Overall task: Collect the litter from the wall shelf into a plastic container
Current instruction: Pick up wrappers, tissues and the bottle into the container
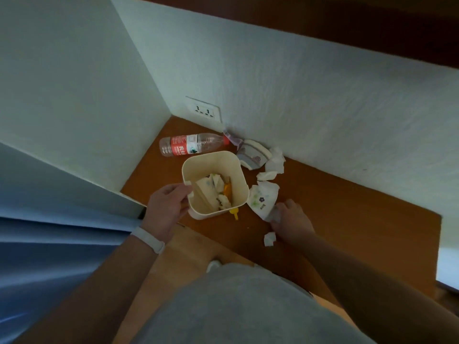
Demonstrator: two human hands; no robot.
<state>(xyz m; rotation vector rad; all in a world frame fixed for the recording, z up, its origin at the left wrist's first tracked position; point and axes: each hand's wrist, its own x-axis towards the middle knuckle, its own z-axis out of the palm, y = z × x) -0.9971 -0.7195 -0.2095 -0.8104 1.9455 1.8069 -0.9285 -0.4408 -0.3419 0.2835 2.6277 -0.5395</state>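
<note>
A cream plastic container (211, 165) stands on the brown wall shelf (347, 202), with paper scraps and an orange piece inside. My left hand (165, 207) grips its near-left rim. My right hand (291, 223) is closed on a white flower-printed wrapper (263, 197) lying just right of the container. A small yellow piece (234, 212) pokes out at the container's front. A crumpled white scrap (269, 239) lies beside my right hand. More white tissue (274, 163) and a grey-white packet (250, 155) sit by the wall.
An empty clear bottle with a red label (191, 145) lies on its side behind the container. A wall socket (205, 111) sits in the corner above it. White walls close the shelf at left and back. Blue fabric (49, 256) hangs at lower left.
</note>
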